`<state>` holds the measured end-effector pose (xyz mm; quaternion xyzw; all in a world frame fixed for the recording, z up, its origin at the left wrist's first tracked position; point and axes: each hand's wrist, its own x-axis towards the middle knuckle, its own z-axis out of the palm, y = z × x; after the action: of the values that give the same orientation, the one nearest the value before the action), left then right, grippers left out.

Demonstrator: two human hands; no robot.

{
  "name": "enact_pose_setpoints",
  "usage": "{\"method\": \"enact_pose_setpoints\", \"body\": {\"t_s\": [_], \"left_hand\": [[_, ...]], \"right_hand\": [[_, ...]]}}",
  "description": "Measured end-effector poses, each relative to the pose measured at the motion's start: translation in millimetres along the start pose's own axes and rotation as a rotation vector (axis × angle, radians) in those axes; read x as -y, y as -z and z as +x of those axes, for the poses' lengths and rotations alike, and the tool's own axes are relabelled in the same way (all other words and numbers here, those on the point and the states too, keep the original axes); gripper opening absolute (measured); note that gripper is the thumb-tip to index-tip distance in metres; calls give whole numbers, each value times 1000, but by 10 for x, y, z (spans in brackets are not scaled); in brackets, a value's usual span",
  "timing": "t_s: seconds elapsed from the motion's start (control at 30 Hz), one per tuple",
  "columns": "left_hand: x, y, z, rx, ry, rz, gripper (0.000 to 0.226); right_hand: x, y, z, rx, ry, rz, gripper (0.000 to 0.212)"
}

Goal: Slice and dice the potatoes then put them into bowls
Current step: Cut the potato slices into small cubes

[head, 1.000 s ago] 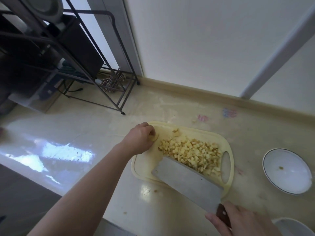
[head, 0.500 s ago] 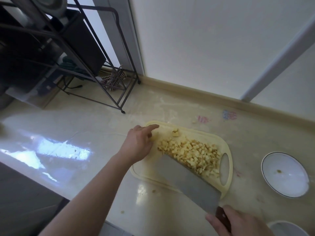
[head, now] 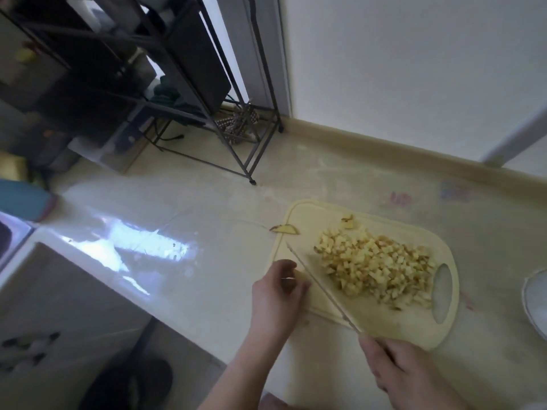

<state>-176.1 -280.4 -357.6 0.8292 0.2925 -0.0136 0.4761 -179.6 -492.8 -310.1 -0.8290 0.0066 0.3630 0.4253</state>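
One left hand [head: 276,294], fingers curled, rests at the near-left edge of one pale plastic cutting board [head: 302,216] on the glossy desk [head: 177,261]; what it holds, cannot tell. One potato peel sliver [head: 284,229] lies at the board's left rim. One cleaver [head: 319,288], seen edge-on, runs diagonally from far-left to near-right, its handle gripped by the right hand [head: 405,377]. One heap of small diced potato cubes [head: 376,263] sits mid-board. One white bowl [head: 532,300] stands at the right.

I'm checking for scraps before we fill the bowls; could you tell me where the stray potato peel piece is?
In the head view, the potato peel piece lies at the cutting board's far-left edge, half off it, left of the diced potato pile.
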Motion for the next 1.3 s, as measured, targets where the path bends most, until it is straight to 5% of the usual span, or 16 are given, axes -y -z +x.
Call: {"method": "enact_pose_setpoints", "body": {"t_s": [0.23,0.47,1.3], "left_hand": [[295,24,-62,2,-338,303,46],[471,-44,-20,-117,-609,340,21],[438,-62,7,-106,-776,278,9]], "right_hand": [[40,-26,100,68,-113,64,50],[55,-51,123,57,-40,-24,62],[-195,11,108,65,70,-211,98]]}}
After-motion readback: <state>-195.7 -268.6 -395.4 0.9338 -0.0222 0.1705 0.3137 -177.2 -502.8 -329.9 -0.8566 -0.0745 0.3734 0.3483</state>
